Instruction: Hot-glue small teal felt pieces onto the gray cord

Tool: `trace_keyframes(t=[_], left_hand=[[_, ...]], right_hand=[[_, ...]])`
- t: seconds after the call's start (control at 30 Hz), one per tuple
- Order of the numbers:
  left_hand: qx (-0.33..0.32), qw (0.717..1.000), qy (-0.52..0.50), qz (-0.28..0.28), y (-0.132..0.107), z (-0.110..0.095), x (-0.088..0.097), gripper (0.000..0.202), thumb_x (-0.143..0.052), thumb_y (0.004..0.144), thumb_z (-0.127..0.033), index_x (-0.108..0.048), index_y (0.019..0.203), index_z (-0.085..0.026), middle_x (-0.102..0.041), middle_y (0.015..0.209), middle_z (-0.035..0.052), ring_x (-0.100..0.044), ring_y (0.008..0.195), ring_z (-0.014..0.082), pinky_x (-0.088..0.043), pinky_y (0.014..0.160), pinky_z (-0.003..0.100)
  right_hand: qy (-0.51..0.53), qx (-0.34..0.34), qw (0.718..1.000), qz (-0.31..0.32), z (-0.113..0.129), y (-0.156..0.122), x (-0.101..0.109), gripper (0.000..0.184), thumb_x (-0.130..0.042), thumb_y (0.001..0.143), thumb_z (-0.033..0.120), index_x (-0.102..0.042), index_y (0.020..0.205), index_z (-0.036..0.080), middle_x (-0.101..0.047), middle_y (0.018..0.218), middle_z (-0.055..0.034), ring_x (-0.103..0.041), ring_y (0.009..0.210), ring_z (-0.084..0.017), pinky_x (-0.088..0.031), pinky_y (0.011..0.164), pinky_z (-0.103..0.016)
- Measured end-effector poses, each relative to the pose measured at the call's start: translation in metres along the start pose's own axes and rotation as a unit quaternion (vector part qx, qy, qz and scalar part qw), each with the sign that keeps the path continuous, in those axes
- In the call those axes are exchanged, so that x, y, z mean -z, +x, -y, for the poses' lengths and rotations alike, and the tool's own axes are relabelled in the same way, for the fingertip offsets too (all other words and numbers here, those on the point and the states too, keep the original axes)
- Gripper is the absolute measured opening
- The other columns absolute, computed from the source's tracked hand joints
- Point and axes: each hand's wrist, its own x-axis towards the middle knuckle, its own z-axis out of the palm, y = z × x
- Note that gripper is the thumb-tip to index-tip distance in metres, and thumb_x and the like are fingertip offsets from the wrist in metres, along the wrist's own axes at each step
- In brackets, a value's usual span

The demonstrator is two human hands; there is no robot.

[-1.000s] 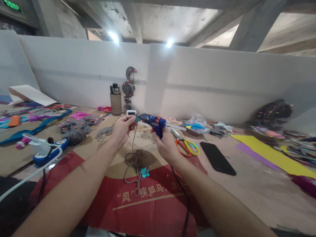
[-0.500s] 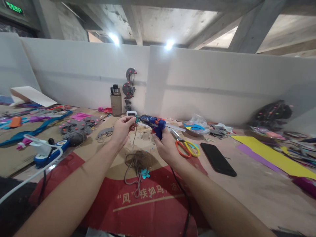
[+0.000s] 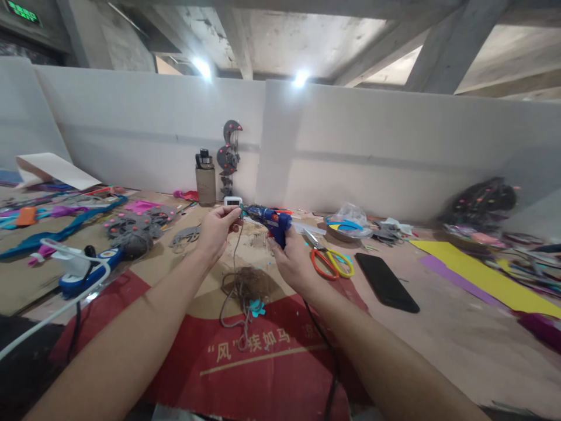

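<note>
My right hand [image 3: 293, 257] is wrapped round the handle of a blue hot glue gun [image 3: 277, 225], its nozzle pointing left. A clear glue stick [image 3: 309, 228] sticks out of the gun's back end. My left hand [image 3: 222, 231] pinches a small teal piece [image 3: 242, 211] right at the nozzle; whether the two touch I cannot tell. Grey yarn [image 3: 235, 251] hangs from the pinched piece to a tangled yarn bundle [image 3: 249, 283] on the cardboard. A light-blue cut-out [image 3: 257, 307] lies beside that bundle. The gun's black cord runs down under my right wrist.
Scissors [image 3: 331, 263] with orange and yellow handles and a black phone [image 3: 386, 282] lie to the right. A bowl [image 3: 348, 233] stands behind them. At left are a blue power strip [image 3: 90, 273] and grey felt pieces [image 3: 140, 222]. A bottle [image 3: 205, 178] stands at the back.
The glue gun and my right hand have shifted slightly left and tilted a little. My left hand stays almost still with the teal piece in its fingers.
</note>
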Motion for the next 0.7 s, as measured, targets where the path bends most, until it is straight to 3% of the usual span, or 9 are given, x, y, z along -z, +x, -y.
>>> trace_keyframes(t=[0.7], left_hand=[[-0.007,1.0,0.005,0.001,-0.0004,-0.0001,-0.0006,0.029,-0.077,0.057,-0.03,-0.065,0.076,-0.012,-0.058,0.06,0.0006,-0.052,0.052,0.008,-0.033,0.044,0.02]], right_hand=[[0.001,-0.009,1.0,0.001,0.0032,0.0009,0.0019,0.036,-0.047,0.083,0.028,-0.05,0.117,0.017,-0.061,0.099,-0.0109,-0.056,0.088,-0.023,-0.044,0.078,-0.037]])
